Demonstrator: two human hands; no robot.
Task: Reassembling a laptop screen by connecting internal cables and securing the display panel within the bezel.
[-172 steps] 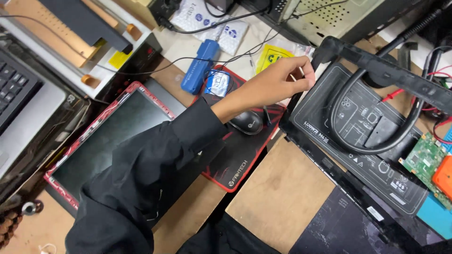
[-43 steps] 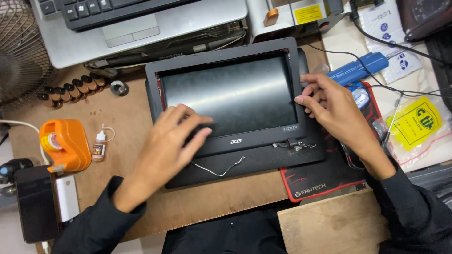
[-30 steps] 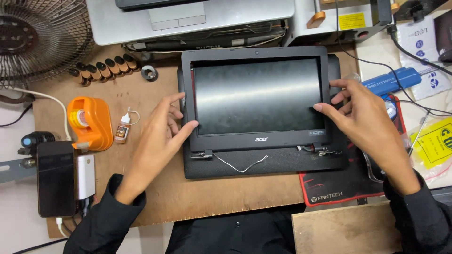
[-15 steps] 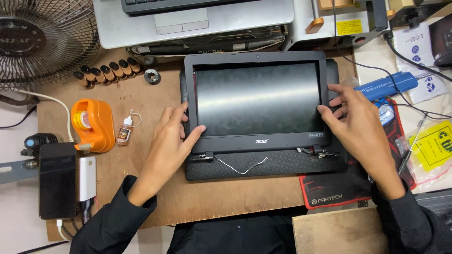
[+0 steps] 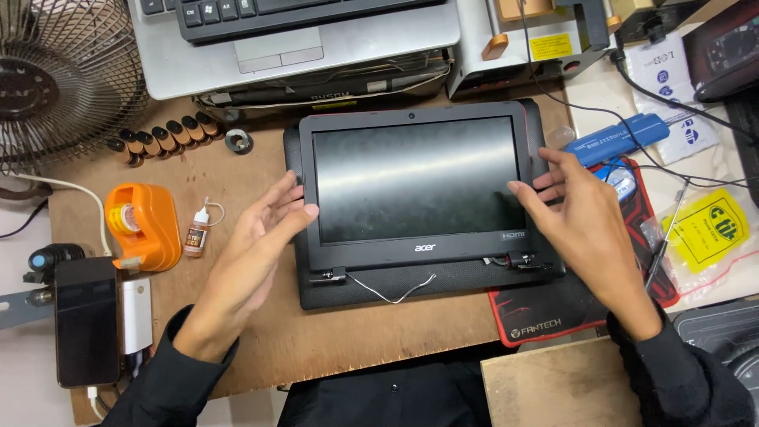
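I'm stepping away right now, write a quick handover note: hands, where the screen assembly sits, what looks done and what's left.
Left hand: open, fingertips at the left edge of the laptop screen panel.
Right hand: open, fingertips at its right edge.
Panel lies flat, face up, on a black lid shell on the wooden board.
Done: bezel sits over the panel.
Left: hinges exposed, white cable loose at the bottom edge. Whether the bezel is fully clipped cannot be told.
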